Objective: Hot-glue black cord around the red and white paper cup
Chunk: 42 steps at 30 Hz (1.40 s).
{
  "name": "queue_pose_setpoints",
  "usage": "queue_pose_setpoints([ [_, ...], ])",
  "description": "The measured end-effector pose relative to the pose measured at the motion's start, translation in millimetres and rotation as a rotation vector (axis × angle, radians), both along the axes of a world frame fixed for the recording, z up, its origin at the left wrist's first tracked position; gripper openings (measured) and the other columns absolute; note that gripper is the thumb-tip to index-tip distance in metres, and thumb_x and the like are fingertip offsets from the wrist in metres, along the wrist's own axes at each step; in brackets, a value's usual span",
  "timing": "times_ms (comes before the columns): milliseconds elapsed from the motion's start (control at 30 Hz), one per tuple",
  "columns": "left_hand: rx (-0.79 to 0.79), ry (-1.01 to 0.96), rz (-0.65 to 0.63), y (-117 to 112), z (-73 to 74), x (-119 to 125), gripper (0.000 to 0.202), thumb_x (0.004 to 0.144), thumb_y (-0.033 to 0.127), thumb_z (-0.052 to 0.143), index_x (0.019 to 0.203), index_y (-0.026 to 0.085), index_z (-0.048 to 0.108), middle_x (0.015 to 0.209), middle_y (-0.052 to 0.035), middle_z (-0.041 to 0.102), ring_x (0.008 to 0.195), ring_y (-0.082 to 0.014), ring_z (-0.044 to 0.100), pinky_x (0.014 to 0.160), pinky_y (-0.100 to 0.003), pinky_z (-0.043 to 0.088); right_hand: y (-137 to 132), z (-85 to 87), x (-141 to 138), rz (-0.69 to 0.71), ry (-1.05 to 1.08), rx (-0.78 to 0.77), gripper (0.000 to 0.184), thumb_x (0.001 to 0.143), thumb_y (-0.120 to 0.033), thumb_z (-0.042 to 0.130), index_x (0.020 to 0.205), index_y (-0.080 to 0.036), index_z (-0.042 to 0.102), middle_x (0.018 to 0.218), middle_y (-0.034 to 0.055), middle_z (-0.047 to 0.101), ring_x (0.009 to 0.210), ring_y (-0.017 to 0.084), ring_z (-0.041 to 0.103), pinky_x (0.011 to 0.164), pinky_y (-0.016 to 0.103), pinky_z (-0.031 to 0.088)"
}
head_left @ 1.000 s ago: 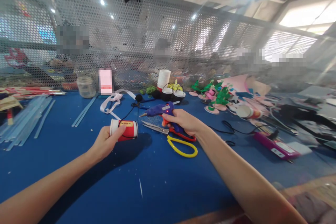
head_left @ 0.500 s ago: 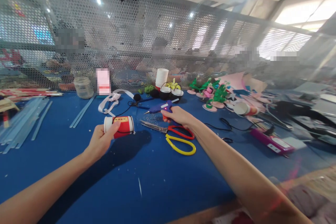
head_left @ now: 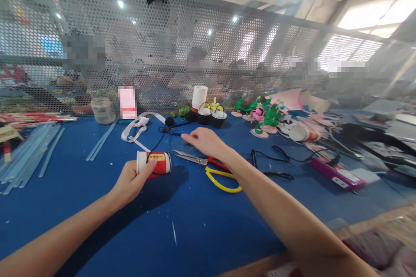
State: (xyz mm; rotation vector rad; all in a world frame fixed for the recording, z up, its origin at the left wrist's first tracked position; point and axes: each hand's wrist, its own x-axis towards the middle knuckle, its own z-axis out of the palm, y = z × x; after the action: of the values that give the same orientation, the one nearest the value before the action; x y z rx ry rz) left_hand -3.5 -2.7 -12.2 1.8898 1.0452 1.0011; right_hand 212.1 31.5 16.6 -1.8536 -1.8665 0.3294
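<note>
My left hand point(head_left: 131, 179) is closed around a red and white paper cup point(head_left: 162, 163) lying on its side, with the thumb across its front. A black cord point(head_left: 158, 142) runs from the cup up to a dark tangle near a small black ball point(head_left: 169, 121). My right hand point(head_left: 204, 140) is over the table with its fingers pinched together. Its fingertips meet the end of a thin dark stick-like piece point(head_left: 175, 133); whether they grip it is hard to see. Scissors point(head_left: 224, 181) with red and yellow handles lie under my right forearm, partly covered.
White ribbon point(head_left: 128, 136), a glass jar point(head_left: 103, 110), stacked paper cups point(head_left: 199, 96) and small black pots point(head_left: 218, 117) stand toward the mesh panel point(head_left: 146, 43). Clear glue sticks point(head_left: 29, 151) lie left. Green craft plants point(head_left: 273, 117) and a purple power strip point(head_left: 336, 174) are right.
The blue glue gun has left my right hand and is out of sight. That hand has moved slightly left, fingers pinched. My left hand has shifted the cup a little right and down.
</note>
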Motion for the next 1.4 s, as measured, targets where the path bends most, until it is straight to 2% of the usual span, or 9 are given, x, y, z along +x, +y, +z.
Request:
queue_pose_setpoints([
  [100, 0.064, 0.078, -0.030, -1.3, -1.7, -0.1, 0.029, 0.075, 0.032, 0.043, 0.050, 0.016, 0.046, 0.044, 0.0058, 0.034, 0.041, -0.0069, 0.028, 0.038, -0.020, 0.023, -12.9, 6.0, -38.7, 0.501, 0.135, 0.048, 0.044, 0.075, -0.052, 0.044, 0.056, -0.016, 0.060, 0.059, 0.0020, 0.058, 0.063, 0.013, 0.054, 0.057, 0.023, 0.036],
  [167, 0.128, 0.129, -0.056, -1.4, -2.8, -0.1, 0.030, 0.074, 0.029, 0.042, 0.046, 0.017, 0.041, 0.043, 0.0069, 0.029, 0.040, -0.0064, 0.025, 0.038, -0.020, 0.021, -21.6, 5.1, -59.9, 0.635, 0.185, 0.106, 0.035, 0.073, -0.047, 0.051, 0.058, -0.016, 0.059, 0.063, 0.0014, 0.059, 0.067, 0.013, 0.053, 0.061, 0.023, 0.036],
  [300, 0.189, 0.218, -0.086, -2.0, -1.3, 0.8, 0.029, 0.073, 0.026, 0.039, 0.046, 0.017, 0.039, 0.044, 0.0066, 0.029, 0.042, -0.0067, 0.026, 0.040, -0.020, 0.023, -35.8, 0.4, -77.8, 0.511, 0.336, 0.294, 0.010, 0.067, -0.024, 0.063, 0.065, -0.016, 0.058, 0.081, 0.0033, 0.060, 0.080, 0.014, 0.052, 0.074, 0.026, 0.038],
  [400, 0.194, 0.243, -0.077, -4.2, 3.0, 2.4, 0.030, 0.075, 0.028, 0.038, 0.049, 0.016, 0.046, 0.047, 0.0050, 0.036, 0.043, -0.0073, 0.029, 0.041, -0.020, 0.025, -40.6, -0.1, -74.8, 0.476, 0.386, 0.303, 0.008, 0.068, -0.015, 0.060, 0.062, -0.016, 0.055, 0.079, 0.0025, 0.059, 0.079, 0.013, 0.051, 0.076, 0.027, 0.038],
  [700, 0.199, 0.274, -0.066, -6.3, 8.6, 4.6, 0.031, 0.077, 0.029, 0.037, 0.050, 0.017, 0.047, 0.047, 0.0049, 0.034, 0.043, -0.0079, 0.029, 0.040, -0.020, 0.024, -44.2, 9.3, -62.8, 0.454, 0.271, 0.235, 0.011, 0.072, -0.023, 0.056, 0.064, -0.016, 0.056, 0.072, 0.0028, 0.056, 0.073, 0.014, 0.048, 0.069, 0.028, 0.037],
  [867, 0.307, 0.370, 0.010, -6.3, 7.1, 5.5, 0.034, 0.072, 0.027, 0.040, 0.041, 0.020, 0.028, 0.045, 0.0057, 0.026, 0.042, -0.0085, 0.027, 0.040, -0.020, 0.023, -53.7, 8.2, -69.7, 0.397, 0.110, 0.218, 0.005, 0.065, -0.015, 0.056, 0.061, -0.016, 0.058, 0.073, 0.0042, 0.055, 0.074, 0.016, 0.046, 0.069, 0.030, 0.037],
  [1033, 0.371, 0.383, 0.000, -6.7, 8.7, 6.6, 0.034, 0.068, 0.027, 0.046, 0.038, 0.020, 0.030, 0.042, 0.0057, 0.027, 0.042, -0.0088, 0.027, 0.040, -0.021, 0.023, -55.2, 5.7, -73.0, 0.400, 0.116, 0.205, 0.009, 0.062, -0.010, 0.054, 0.055, -0.016, 0.054, 0.069, 0.0035, 0.055, 0.072, 0.016, 0.046, 0.067, 0.030, 0.037],
  [1133, 0.237, 0.286, -0.005, -7.0, 12.3, 5.1, 0.032, 0.067, 0.029, 0.050, 0.040, 0.018, 0.038, 0.043, 0.0050, 0.034, 0.043, -0.0081, 0.030, 0.040, -0.020, 0.025, -51.4, 10.9, -67.6, 0.430, 0.208, 0.228, 0.010, 0.061, -0.010, 0.055, 0.054, -0.016, 0.052, 0.068, 0.0021, 0.055, 0.072, 0.014, 0.047, 0.067, 0.029, 0.037],
  [1400, -0.478, -0.240, 0.030, -6.6, 22.4, 6.3, 0.033, 0.065, 0.044, 0.056, 0.053, 0.014, 0.060, 0.045, 0.0011, 0.054, 0.040, -0.0082, 0.044, 0.040, -0.019, 0.032, -39.8, 32.1, -40.0, 0.379, 0.769, 0.079, 0.005, 0.069, -0.015, 0.051, 0.065, -0.016, 0.048, 0.065, 0.0006, 0.062, 0.061, 0.010, 0.055, 0.057, 0.022, 0.041],
])
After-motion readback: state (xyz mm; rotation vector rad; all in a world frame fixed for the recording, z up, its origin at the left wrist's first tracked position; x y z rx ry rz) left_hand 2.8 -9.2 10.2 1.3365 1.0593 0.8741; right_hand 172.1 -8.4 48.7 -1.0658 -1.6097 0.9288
